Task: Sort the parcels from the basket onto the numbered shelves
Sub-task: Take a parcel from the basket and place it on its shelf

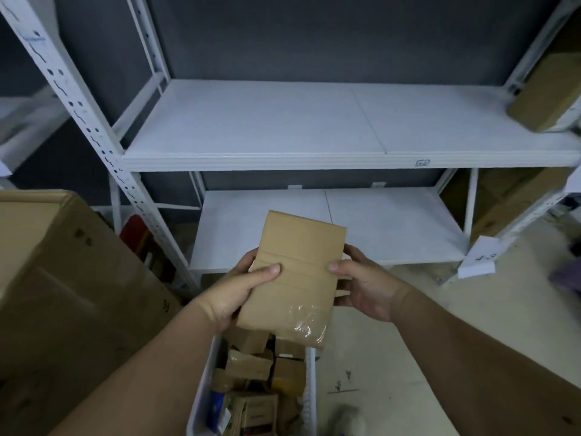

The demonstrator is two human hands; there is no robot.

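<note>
Both hands pinch the parcel [297, 272] above the basket [201, 401]: left hand [234, 292] gripping at nine o'clock, right hand [366, 286] at three, thumbs on top.

A single wide-angle head camera is looking forward and down from the person's own standpoint, facing a white rack [314, 158] close ahead. Both forearms are reaching in from the bottom edge, with the box [292, 278] held near the lens at centre. The basket [201, 398] is sitting directly below; straight lines are bowing toward the frame's edges.
</note>
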